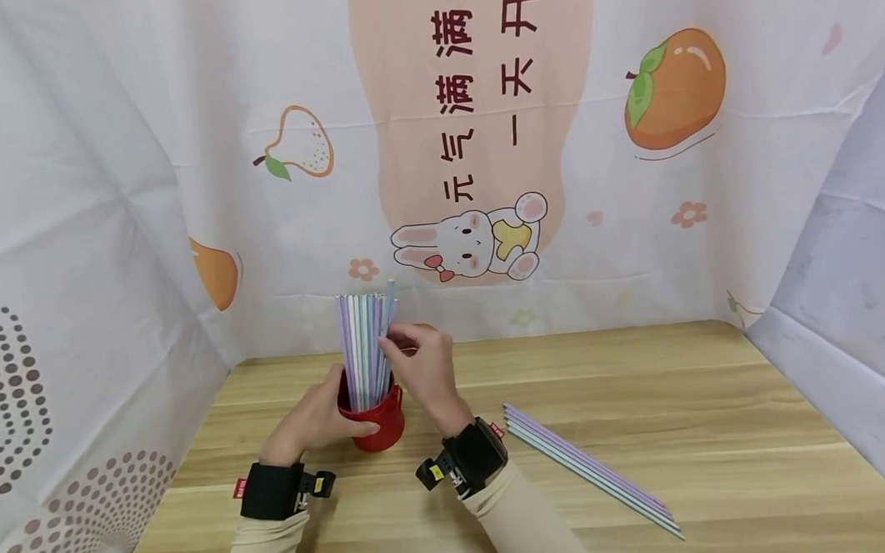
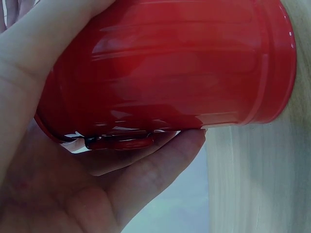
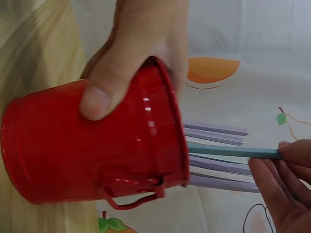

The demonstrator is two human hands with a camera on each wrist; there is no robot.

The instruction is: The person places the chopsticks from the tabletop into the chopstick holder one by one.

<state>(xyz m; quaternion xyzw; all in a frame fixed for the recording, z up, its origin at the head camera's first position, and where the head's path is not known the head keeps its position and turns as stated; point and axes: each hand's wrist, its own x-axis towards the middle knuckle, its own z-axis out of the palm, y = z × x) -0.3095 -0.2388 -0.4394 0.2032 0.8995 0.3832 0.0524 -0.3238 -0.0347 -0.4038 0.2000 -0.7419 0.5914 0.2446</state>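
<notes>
A small red metal bucket (image 1: 384, 426) with a little handle stands on the table, packed with slim, faceted sticks (image 1: 359, 348) in lilac, white and pale blue. My left hand (image 1: 313, 417) grips it from the left, the thumb across its front, as the right wrist view also shows. Above the rim, my right hand (image 1: 425, 368) pinches a pale blue stick (image 3: 228, 150) between thumb and fingertips. This stick rises slightly higher than the others, its lower part among them inside the bucket. The bucket's wall (image 2: 170, 63) fills much of the left wrist view.
Several lilac and pale blue sticks (image 1: 588, 469) lie side by side, slanting, on the wooden table (image 1: 720, 412) to the right. A printed white cloth (image 1: 298, 234) hangs behind the table, and more cloth closes in the left side.
</notes>
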